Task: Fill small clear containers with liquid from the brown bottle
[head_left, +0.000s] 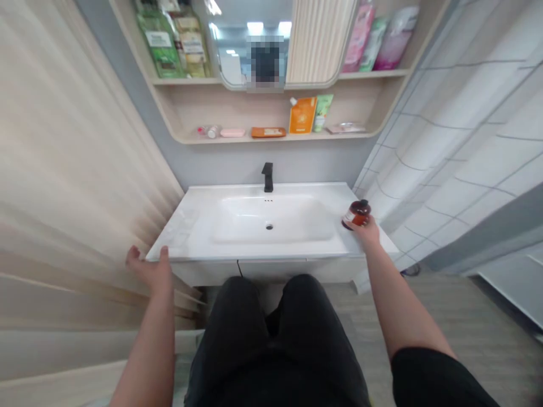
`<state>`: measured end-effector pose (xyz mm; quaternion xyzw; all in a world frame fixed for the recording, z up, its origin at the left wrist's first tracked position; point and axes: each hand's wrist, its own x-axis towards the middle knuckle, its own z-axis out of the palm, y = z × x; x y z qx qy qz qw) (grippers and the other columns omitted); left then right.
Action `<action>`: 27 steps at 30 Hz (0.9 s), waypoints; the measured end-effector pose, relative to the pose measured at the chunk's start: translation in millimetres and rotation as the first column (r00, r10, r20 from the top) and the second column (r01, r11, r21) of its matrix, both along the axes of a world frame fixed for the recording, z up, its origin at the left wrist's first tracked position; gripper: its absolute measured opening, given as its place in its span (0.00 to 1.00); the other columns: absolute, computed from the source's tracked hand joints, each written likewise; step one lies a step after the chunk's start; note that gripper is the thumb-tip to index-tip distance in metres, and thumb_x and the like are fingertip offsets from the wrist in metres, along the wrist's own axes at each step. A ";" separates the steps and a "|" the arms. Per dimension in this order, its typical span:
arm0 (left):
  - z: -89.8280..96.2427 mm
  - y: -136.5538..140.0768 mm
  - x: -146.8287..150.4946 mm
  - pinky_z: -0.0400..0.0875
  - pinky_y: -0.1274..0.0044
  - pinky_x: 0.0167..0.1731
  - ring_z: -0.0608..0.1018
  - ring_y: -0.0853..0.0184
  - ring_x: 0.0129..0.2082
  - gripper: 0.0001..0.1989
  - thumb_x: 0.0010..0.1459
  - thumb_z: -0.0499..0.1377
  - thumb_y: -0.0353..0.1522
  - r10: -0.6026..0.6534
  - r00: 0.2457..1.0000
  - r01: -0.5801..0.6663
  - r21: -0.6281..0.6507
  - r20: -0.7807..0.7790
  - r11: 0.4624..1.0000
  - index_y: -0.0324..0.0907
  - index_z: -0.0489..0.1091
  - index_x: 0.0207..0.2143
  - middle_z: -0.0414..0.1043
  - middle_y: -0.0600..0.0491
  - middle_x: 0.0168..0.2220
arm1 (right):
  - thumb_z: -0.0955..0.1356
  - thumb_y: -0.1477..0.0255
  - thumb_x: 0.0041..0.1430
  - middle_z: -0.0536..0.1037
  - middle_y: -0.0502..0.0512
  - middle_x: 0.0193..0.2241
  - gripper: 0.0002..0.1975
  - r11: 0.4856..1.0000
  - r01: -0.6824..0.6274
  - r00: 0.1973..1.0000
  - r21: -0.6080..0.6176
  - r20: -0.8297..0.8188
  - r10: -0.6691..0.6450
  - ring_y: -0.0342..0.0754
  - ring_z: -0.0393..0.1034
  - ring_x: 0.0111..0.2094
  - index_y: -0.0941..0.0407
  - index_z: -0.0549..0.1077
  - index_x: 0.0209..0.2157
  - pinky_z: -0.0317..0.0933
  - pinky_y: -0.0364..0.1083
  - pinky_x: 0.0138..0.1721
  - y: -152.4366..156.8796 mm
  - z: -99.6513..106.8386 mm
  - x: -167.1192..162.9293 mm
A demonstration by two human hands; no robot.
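My right hand [368, 232] is closed around a brown bottle [360, 209] with a black cap and a pale label. The bottle is at the right end of the white countertop [339, 246], tilted a little in this view; whether its base rests on the surface I cannot tell. At the counter's front left corner, my left hand [150, 268] holds nothing, its thumb and fingers apart. Between the hands lies the white sink basin [271, 217], with a black faucet [267, 176] behind it.
Above the sink hangs a mirror cabinet [275, 140]. Its lower shelf bears an orange pouch [302, 116], a green tube [323, 113] and small packs. Green [161, 48] and pink bottles [358, 37] stand higher up. A tiled wall [458, 130] borders the right side, a pale ribbed panel [85, 141] the left.
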<state>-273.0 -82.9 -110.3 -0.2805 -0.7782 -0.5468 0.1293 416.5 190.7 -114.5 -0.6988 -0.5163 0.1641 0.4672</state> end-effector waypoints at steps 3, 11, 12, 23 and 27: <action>8.3 -7.3 17.4 0.68 0.53 0.68 0.67 0.45 0.71 0.39 0.64 0.68 0.43 -0.021 0.993 0.027 0.052 -0.120 0.998 0.41 0.57 0.70 0.62 0.34 0.70 | 0.85 0.61 0.42 0.83 0.68 0.56 0.37 0.995 0.038 0.994 -0.088 -0.103 -0.047 0.59 0.81 0.49 0.53 0.74 0.53 0.68 0.54 0.50 1.1 -0.7 -5.8; 28.5 31.0 128.6 0.78 0.59 0.56 0.76 0.51 0.64 0.21 0.67 0.65 0.41 -0.627 0.765 0.638 0.036 -0.149 0.769 0.47 0.70 0.58 0.72 0.41 0.62 | 0.84 0.50 0.37 0.86 0.62 0.43 0.39 0.960 -0.269 0.945 0.080 -0.173 0.279 0.61 0.83 0.42 0.54 0.75 0.49 0.76 0.57 0.47 -60.6 1.0 -115.1; 31.1 38.4 145.7 0.79 0.61 0.55 0.78 0.53 0.62 0.21 0.67 0.65 0.41 -0.728 0.682 0.730 0.013 -0.073 0.683 0.48 0.71 0.59 0.72 0.41 0.63 | 0.84 0.50 0.37 0.86 0.63 0.43 0.39 0.936 -0.341 0.923 0.090 -0.160 0.351 0.61 0.83 0.42 0.54 0.76 0.49 0.77 0.57 0.46 -73.8 3.3 -138.8; 95.0 50.1 178.0 0.82 0.61 0.53 0.83 0.50 0.57 0.31 0.53 0.74 0.38 -0.907 0.371 0.915 -0.244 0.199 0.320 0.51 0.77 0.60 0.80 0.46 0.60 | 0.83 0.63 0.46 0.86 0.55 0.46 0.34 0.535 -0.829 0.513 0.159 -0.161 0.843 0.55 0.82 0.43 0.51 0.79 0.56 0.78 0.52 0.44 -164.5 12.4 -315.6; 114.3 50.6 152.6 0.79 0.62 0.56 0.84 0.50 0.55 0.32 0.50 0.76 0.39 -0.920 0.369 0.868 -0.403 0.129 0.291 0.50 0.78 0.58 0.83 0.49 0.56 | 0.85 0.60 0.45 0.86 0.57 0.51 0.38 0.486 -0.859 0.462 0.159 -0.167 0.871 0.57 0.82 0.46 0.50 0.79 0.59 0.78 0.54 0.48 -158.8 16.3 -329.2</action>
